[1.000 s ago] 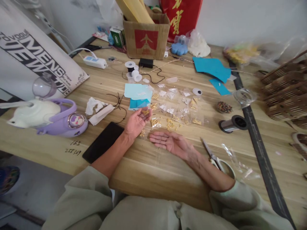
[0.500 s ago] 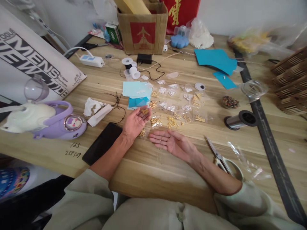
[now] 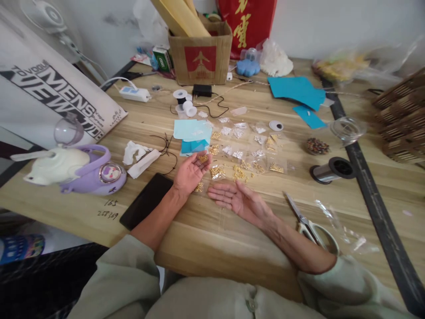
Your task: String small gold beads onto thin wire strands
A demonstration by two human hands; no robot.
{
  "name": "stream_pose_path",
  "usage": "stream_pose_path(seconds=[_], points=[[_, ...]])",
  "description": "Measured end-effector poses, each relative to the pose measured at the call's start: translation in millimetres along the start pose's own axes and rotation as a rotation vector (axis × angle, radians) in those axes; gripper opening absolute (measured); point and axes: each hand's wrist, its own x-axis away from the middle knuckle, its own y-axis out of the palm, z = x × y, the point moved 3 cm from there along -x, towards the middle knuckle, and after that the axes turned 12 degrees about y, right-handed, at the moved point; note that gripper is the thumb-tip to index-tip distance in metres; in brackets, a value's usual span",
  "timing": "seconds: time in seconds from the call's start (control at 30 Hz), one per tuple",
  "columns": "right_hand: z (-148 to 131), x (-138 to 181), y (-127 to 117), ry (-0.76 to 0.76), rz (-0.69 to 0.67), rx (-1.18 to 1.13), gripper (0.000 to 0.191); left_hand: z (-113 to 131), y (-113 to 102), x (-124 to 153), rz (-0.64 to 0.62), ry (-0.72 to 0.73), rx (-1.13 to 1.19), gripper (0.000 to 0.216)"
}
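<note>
My left hand point(image 3: 191, 173) is palm up with fingers apart, beside small gold findings that show near its fingertips and below its palm. Whether any lie in the palm I cannot make out. My right hand point(image 3: 237, 198) lies open, palm turned up, fingers stretched toward the left hand. Between and beyond them are a clear bag of gold beads point(image 3: 218, 172) and a loose heap of gold pieces point(image 3: 239, 173). Farther back sit small bags of silver pieces point(image 3: 237, 154). Light blue cards point(image 3: 192, 130) lie behind my left hand.
Scissors point(image 3: 308, 224) rest right of my right forearm, near a wire spool point(image 3: 332, 170). A black phone or tablet point(image 3: 145, 199) lies by my left forearm, with a purple and white water bottle point(image 3: 83, 170) farther left. A cardboard box point(image 3: 201, 62) stands at the back.
The view has tilted slightly, so everything sits a little lower in the picture. Both hands keep nearly the same open pose and place.
</note>
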Motion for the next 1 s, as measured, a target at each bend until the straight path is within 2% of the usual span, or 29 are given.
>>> stream_pose_path(seconds=[0.4,0.6,1.0], points=[[1.3,0.1,1.7,-0.012,-0.011,0.013,0.053,1.6,0.6,2.1,-0.039,0.003,0.049,0.033],[2.0,1.8,4.0,-0.045,0.052,0.122,0.034,2.0,-1.4,1.3,-0.019,0.002,0.038,0.032],[14.4,1.4,3.4,-0.082,0.06,0.198,0.038,2.2,-0.9,2.6,-0.046,0.015,0.05,0.032]])
